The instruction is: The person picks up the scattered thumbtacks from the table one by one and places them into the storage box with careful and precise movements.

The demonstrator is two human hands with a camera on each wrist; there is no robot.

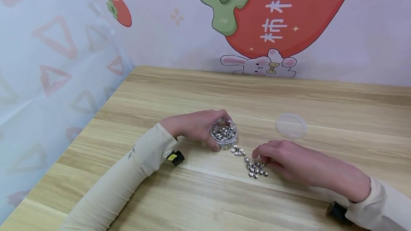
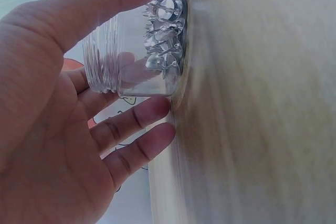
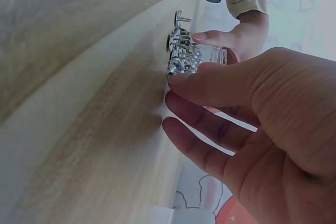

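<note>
My left hand (image 1: 199, 126) grips a clear round jar (image 1: 226, 146) that stands uncapped on the table. Silver thumbtacks (image 2: 163, 38) lie in its bottom, and their pins show through the wall in the left wrist view. On the table, beside the jar, sits a small cluster of loose thumbtacks (image 1: 237, 150). A larger group of thumbtacks (image 1: 253, 169) lies nearer to me, heads mostly up. My right hand (image 1: 289, 161) is low over the right edge of that group. In the right wrist view its thumb (image 3: 210, 85) reaches the tacks, with two fingers loosely bent and apart below it.
A clear round lid (image 1: 291, 126) lies flat on the wood-grain table (image 1: 176, 95), behind my right hand. White sheets printed with a persimmon (image 1: 308, 13) and triangles hang behind and to the left. Black camera mounts (image 1: 176, 157) sit under both wrists.
</note>
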